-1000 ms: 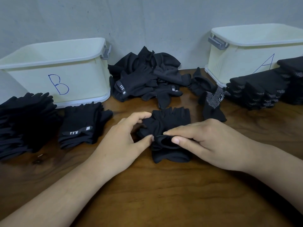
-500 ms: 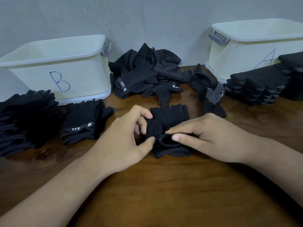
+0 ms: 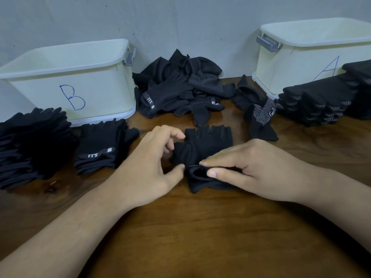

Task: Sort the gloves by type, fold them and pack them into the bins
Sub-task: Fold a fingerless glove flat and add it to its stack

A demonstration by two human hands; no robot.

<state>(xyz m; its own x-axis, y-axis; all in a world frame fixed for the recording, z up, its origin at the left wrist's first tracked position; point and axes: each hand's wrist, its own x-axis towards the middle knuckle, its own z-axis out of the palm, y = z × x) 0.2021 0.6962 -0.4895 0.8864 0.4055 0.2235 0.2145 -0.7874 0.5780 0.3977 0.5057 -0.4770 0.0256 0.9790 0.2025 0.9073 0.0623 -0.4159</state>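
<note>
A black glove pair (image 3: 208,145) lies in the middle of the wooden table (image 3: 200,227), fingers pointing away from me. My right hand (image 3: 251,169) pinches its cuff opening between thumb and forefinger. My left hand (image 3: 148,167) curls at the glove's left side, thumb tip against the fabric and fingers bent above it. Folded 5.11 gloves (image 3: 100,147) sit in stacks at the left, before the cream bin marked B (image 3: 76,81). Stacks of dotted-palm gloves (image 3: 321,101) stand before the bin marked A (image 3: 301,57).
An unsorted heap of black gloves (image 3: 180,87) lies against the wall between the bins. One dotted glove (image 3: 261,119) lies loose to the right of it. A further stack of folded gloves (image 3: 24,145) fills the far left edge.
My left fingers have curled in tighter at the glove's left side, bunching the fabric. My right hand keeps its pinch on the cuff. The view shifted slightly.
</note>
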